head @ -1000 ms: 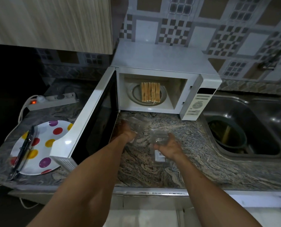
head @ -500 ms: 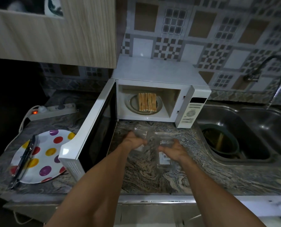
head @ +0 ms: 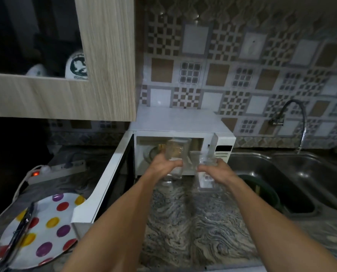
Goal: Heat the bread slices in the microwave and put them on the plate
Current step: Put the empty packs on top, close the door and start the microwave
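I see the white microwave (head: 181, 124) at back of counter, door (head: 106, 179) swung wide open to the left. Bread slices (head: 161, 147) sit inside on the glass turntable, mostly hidden (only a tan edge shows). Polka-dot plate (head: 51, 228) lies flat on counter, far left, below door's corner.
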Available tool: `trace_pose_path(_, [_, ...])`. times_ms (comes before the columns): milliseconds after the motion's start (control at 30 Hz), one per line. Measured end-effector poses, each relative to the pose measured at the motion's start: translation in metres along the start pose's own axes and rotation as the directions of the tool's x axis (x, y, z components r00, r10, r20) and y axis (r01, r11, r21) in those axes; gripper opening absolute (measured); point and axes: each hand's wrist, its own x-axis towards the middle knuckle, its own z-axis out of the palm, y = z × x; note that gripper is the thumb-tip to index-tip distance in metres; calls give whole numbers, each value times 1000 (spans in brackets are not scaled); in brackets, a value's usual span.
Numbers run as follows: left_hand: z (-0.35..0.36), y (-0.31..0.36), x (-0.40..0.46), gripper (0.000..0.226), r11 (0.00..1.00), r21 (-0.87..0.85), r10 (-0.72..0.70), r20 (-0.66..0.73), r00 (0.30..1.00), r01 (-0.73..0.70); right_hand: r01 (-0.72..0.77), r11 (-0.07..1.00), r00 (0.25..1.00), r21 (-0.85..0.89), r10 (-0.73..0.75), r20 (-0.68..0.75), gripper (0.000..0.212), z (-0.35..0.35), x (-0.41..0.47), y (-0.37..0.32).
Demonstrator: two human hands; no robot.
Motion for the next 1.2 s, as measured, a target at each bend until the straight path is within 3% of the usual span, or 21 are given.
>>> trace_pose_path(133, [-12,24,16,68,997,-6,70,-99,993,-71,96,994,995,43,-94,-38,94,-28,3,-33])
trace_pose_path(300, [-28,51,38,68,996,-48,70,-181,981,-80,120,992,989,35,-117,-90,99,-48,17,-67])
trace_pose_path(467, [-45,73,66,60,993,83,98,-271,958,-78,170,984,978,57,-161,-129,113,-58,44,-98])
trace_pose_path(600, [-52,84,95,66,974,220,119,-336,934,-45,214,976,969,49,-206,-135,105,-58,70,-122])
trace_pose_path(767, [-62,84,137,74,959,281,65,-369,927,44,203,979,972,12,-200,-125,101,-51,120,-146])
trace_pose_path(1100, [-69,69,192,80,916,370,-27,-338,941,159,223,974,975,-46,-224,-15,125,-14,189,-157])
trace_pose_path(1200, [-71,65,199,89,923,345,-43,-347,937,171,197,977,979,-86,-200,-26,113,-6,204,-153])
